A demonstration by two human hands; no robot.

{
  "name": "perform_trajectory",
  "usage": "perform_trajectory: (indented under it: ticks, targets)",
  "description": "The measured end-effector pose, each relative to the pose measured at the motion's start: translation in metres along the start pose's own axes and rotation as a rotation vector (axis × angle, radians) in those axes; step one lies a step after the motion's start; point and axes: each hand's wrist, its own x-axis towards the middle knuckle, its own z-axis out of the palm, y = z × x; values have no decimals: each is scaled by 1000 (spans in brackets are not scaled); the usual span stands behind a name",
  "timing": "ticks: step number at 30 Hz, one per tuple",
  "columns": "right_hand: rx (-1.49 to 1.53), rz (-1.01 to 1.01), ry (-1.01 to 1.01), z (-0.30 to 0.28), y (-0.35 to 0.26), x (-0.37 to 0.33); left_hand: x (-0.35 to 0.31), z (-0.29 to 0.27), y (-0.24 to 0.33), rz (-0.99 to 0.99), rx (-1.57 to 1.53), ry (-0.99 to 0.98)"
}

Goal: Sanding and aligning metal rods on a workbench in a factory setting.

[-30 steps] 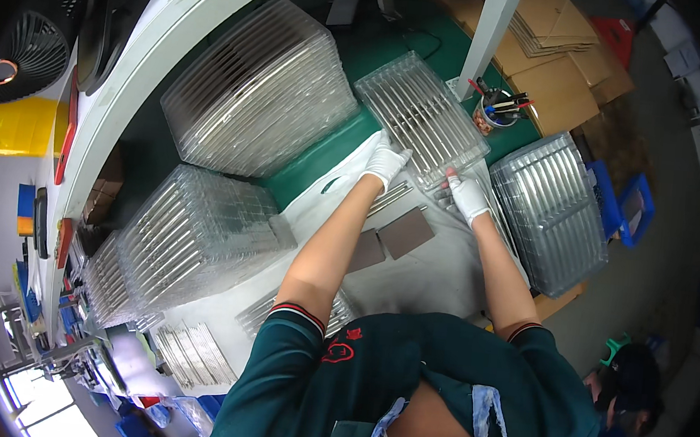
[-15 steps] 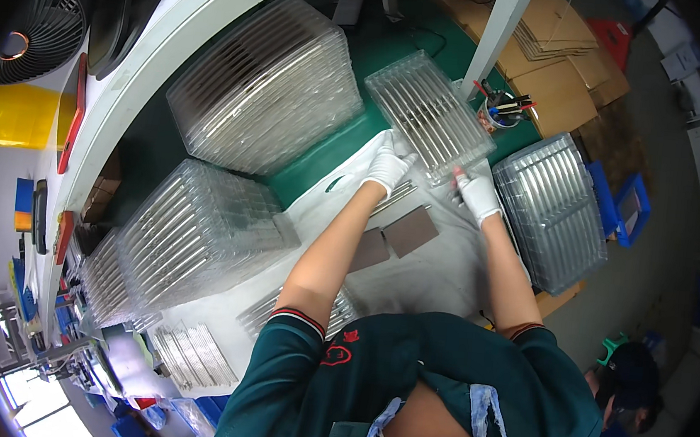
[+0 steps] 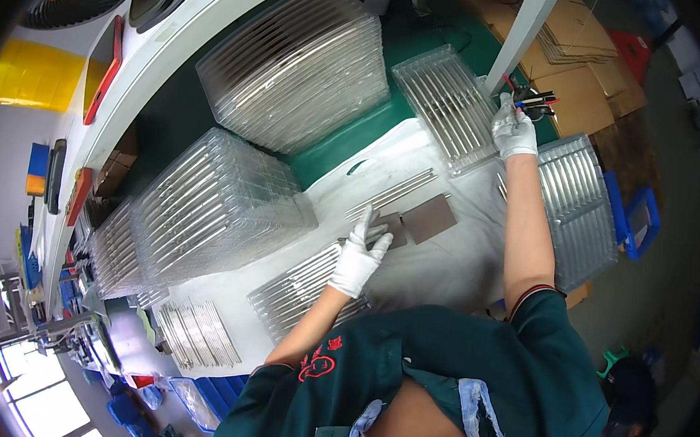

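Observation:
My left hand, in a white glove, is open, with its fingers spread at the edge of a small grey-brown plate. A second such plate lies beside it, and thin metal rods lie just beyond. My right hand, also gloved, reaches to a cup of pens at the far right. Its fingertips are among the pens, so I cannot tell whether they grip one. Left of that hand, a clear tray of metal rods rests on the table.
Tall stacks of clear rod-filled trays stand at the back and left. Another stack is at the right. Near my left forearm lie a rod tray and loose rods. A frame post rises behind the pen cup.
Both hands have left the far tray. My left hand has come back toward me to the small plates, and my right hand has moved to the pen cup. The view has shifted slightly.

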Motion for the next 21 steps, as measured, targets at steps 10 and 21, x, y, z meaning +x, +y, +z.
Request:
perform_trajectory:
  ticks: [10, 21]
  targets:
    - [-1245, -38, -286, 31, 95, -139, -89, -69, -33, 26, 412, 339]
    - [-2489, 262, -1159, -38, 177, -235, -213, -156, -125, -403, 747, 859]
